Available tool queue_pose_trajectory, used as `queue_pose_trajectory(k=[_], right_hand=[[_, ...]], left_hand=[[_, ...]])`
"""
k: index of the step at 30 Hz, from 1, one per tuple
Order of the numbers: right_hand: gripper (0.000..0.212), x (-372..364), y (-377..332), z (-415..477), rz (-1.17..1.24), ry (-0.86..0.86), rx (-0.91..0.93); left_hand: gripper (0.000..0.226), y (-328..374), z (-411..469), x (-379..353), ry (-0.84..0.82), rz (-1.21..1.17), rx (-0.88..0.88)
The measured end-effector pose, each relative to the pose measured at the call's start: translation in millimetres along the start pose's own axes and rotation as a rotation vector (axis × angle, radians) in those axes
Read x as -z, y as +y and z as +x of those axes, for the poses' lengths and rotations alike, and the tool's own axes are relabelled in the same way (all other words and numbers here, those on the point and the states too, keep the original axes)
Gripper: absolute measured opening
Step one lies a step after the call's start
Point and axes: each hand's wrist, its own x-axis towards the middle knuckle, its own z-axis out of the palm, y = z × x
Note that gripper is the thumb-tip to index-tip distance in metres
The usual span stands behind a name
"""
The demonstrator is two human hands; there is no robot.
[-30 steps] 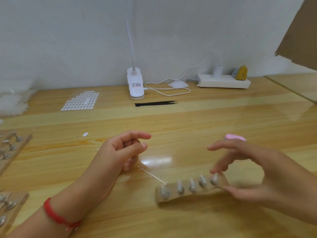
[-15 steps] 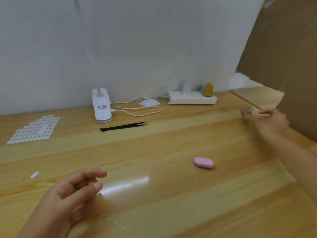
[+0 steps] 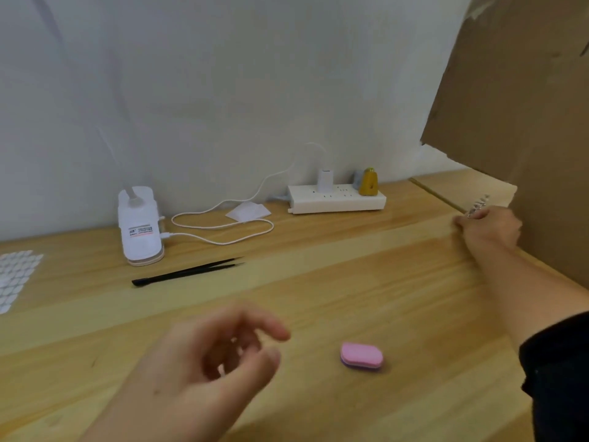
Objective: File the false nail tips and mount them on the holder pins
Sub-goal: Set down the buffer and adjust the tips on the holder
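My right hand (image 3: 489, 226) reaches far right near the cardboard sheet and grips the clear holder strip (image 3: 477, 206), whose pins with nail tips stick out above the fingers. My left hand (image 3: 207, 362) hovers over the front of the table, blurred, fingers loosely curled with nothing seen in them. A pink nail-file block (image 3: 361, 355) lies on the wood to the right of my left hand. A sheet of white adhesive pads (image 3: 14, 275) lies at the left edge.
Black tweezers (image 3: 188, 272) lie mid-table. Behind them stand a white clip lamp base (image 3: 140, 228) with its cable (image 3: 223, 231) and a white power strip (image 3: 336, 199) against the wall. A large cardboard sheet (image 3: 526, 122) stands at the right.
My right hand lifted the holder strip from the front of the table and carried it to the far right. The view swung right. My left hand stayed low, fingers loosely curled.
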Motion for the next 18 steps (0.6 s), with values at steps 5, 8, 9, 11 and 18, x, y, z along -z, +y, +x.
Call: queue_pose_trajectory(k=[5,8,9,11,18], right_hand=[[0.016,-3.6,1.5,2.6,-0.094,0.001,0.089],[0.018,-10.5,2.0,2.2,-0.22,-0.019,0.265],[0.015,-12.9,2.6,3.3,-0.261,-0.033,0.317],[0.013,-16.8,4.2,6.9,-0.316,-0.03,0.364],[0.02,-9.2,0.7,3.1,-0.167,-0.145,0.43]], left_hand=[[0.022,29.8,119.3,-98.7,-0.13,0.501,-0.192],[0.04,20.7,158.2,-143.0,-0.358,0.799,-0.252],[0.043,20.8,163.0,-153.1,-0.411,0.871,-0.29],[0.046,18.6,169.6,-169.5,-0.425,0.921,-0.316],[0.047,25.3,163.4,-148.9,-0.433,0.82,-0.276]])
